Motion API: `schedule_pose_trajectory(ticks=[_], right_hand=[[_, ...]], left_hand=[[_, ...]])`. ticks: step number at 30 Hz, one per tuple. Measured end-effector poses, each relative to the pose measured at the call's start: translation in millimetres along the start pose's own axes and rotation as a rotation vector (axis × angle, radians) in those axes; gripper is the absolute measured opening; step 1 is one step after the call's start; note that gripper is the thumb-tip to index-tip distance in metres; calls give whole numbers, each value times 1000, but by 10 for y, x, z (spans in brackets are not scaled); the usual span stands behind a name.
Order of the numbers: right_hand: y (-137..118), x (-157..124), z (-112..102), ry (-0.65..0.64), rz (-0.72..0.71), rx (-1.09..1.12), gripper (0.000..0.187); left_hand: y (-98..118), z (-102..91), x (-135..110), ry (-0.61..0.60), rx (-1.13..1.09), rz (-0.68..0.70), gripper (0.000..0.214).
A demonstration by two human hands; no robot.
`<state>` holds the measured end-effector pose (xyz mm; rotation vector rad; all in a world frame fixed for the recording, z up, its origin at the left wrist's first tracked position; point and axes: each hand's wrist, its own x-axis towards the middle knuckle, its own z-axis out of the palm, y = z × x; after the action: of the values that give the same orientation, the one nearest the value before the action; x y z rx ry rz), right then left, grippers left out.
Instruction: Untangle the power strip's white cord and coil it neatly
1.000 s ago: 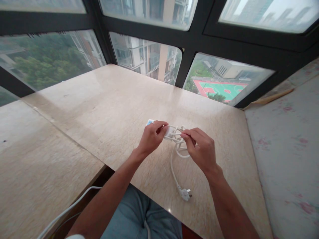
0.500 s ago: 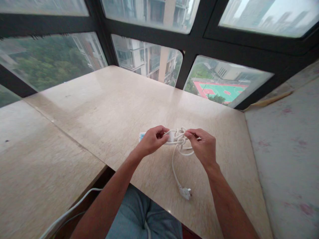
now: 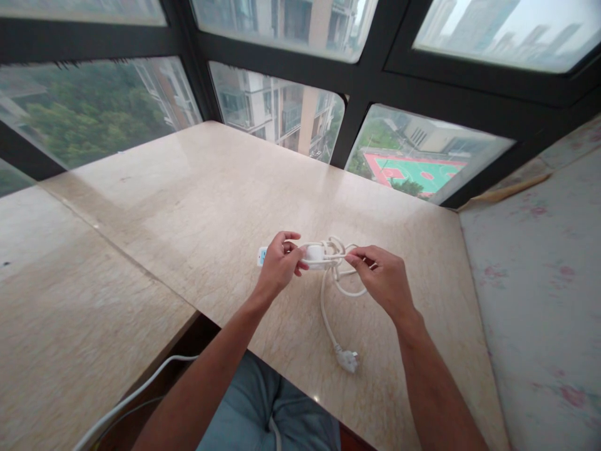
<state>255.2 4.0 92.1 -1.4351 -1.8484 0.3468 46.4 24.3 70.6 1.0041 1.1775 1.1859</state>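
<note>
A white power strip (image 3: 315,254) with a pale blue socket face lies across the middle of the view. My left hand (image 3: 280,266) wraps over its middle, thumb and fingers closed around it, covering part of the body. A white power cord (image 3: 351,293) is looped and tangled around the strip's right end. Between thumb and index finger, my right hand (image 3: 384,275) pinches a strand of that cord, pulled out to the right. From the tangle one length hangs down toward me and ends in a white plug (image 3: 347,361) on the stone surface.
The beige stone windowsill (image 3: 188,207) spreads around the strip, with dark window frames (image 3: 361,81) behind it. Flowered wallpaper (image 3: 535,300) borders the right. Another white cable (image 3: 136,385) runs through the gap at lower left, near my legs.
My left hand has shifted slightly left along the strip and its fingers have loosened and spread more. The loops have changed shape, with the pinched strand now straighter between strip and right hand.
</note>
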Motion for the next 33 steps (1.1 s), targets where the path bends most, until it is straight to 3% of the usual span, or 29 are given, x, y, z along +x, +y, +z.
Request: schedule_pose_trajectory(ticks=[3,8,26,30,33], right_hand=[[-27,-8,6,-46,55,-1,17],[-43,-17,5,-96,149,6,20],[126,50,-6,10,328,232,25],[5,18,-24,92,294,224,24],[-107,-24,-69,109,185,145,21]], left_hand=[[-53,17,-39,43,-185,6,42],[-77,26,-88,7,-329,-15,51],[-161,-54,-116,-150,-101,64,46],[-137,27,-148,-101,28,116,32],[-104,85,-187,-53,77,152,23]])
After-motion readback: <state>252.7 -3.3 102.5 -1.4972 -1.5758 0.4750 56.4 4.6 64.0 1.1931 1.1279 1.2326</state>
